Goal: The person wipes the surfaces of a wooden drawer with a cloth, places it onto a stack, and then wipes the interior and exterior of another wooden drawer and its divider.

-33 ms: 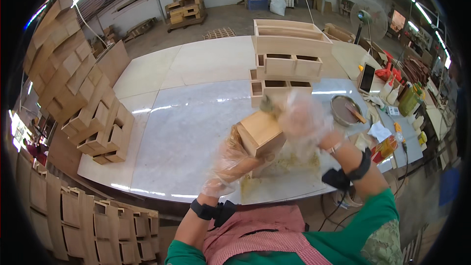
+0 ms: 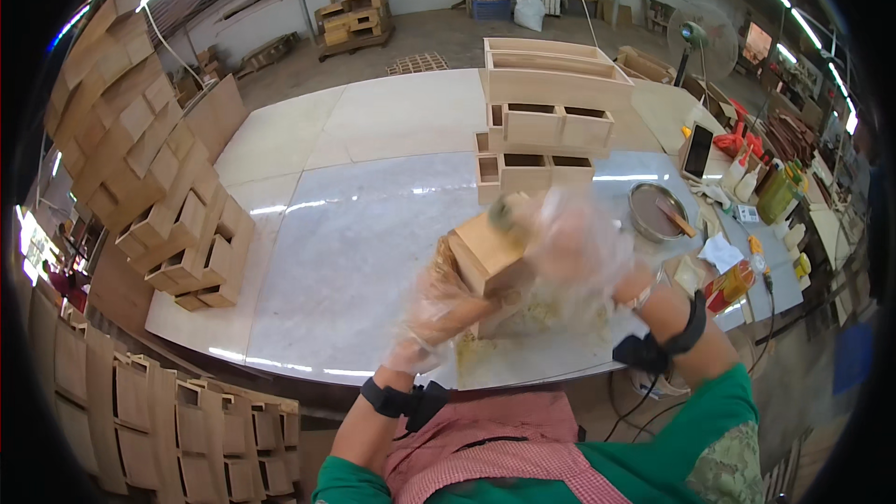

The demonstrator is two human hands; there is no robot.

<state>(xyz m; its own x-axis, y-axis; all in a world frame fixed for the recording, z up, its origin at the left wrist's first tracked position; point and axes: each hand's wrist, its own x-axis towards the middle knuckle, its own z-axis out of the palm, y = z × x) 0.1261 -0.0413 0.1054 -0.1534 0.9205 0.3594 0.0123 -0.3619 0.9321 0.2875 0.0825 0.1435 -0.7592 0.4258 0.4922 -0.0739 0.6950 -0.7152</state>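
A small wooden box (image 2: 487, 247), with a smooth yellowish top face, is held up over the near part of the worktable. My left hand (image 2: 446, 303), in a clear plastic glove, is closed round its left and lower side. At the box's far top corner is a small greenish-grey pad (image 2: 504, 215), too blurred to name more exactly. My right hand (image 2: 581, 238), also in a clear glove, seems to grip that pad against the wood; motion smears its fingers. Brownish-yellow smears (image 2: 481, 355) mark the table under the box.
Wooden drawer units (image 2: 546, 126) stand beyond my hands. To the right are a round tin of brownish liquid with a brush (image 2: 653, 213), a phone (image 2: 697, 149), bottles (image 2: 747, 182) and a red-yellow can (image 2: 731, 287). Tall stacks of drawers (image 2: 191, 243) rise at the left.
The greenish-grey pad and my right hand have shifted slightly nearer to me and left across the box's top. My left hand keeps its hold on the box.
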